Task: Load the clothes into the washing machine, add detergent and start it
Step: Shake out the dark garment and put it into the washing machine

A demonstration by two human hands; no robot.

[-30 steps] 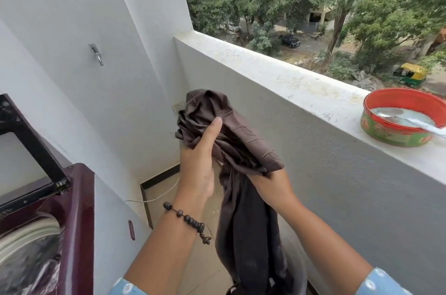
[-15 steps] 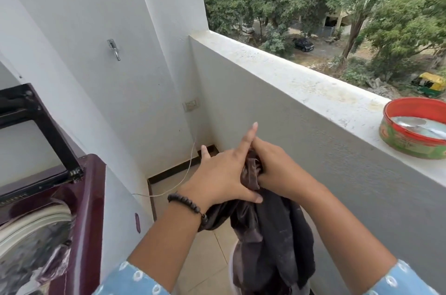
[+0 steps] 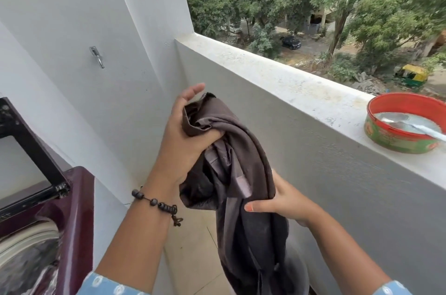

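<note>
A dark brown garment (image 3: 243, 174) hangs in front of me over the balcony floor. My left hand (image 3: 185, 135), with a bead bracelet on its wrist, grips the bunched top of the cloth. Lower down, my right hand (image 3: 287, 200) holds a fold of the same cloth from the right. The maroon top-loading washing machine (image 3: 77, 222) stands at the lower left with its black-framed lid (image 3: 31, 150) raised; the drum opening shows pale below it. A red and green round tin (image 3: 405, 123) with white powder and a spoon rests on the parapet at the right.
The white parapet ledge (image 3: 277, 77) runs diagonally on the right, a white wall with a metal hook (image 3: 97, 57) on the left. A pale bucket rim (image 3: 299, 258) shows behind the hanging cloth. Tiled floor (image 3: 193, 246) lies between machine and parapet.
Both hands were pressed together on the cloth's top half a second ago. Now the left hand has risen with the bunched top and the right has slid lower along the garment.
</note>
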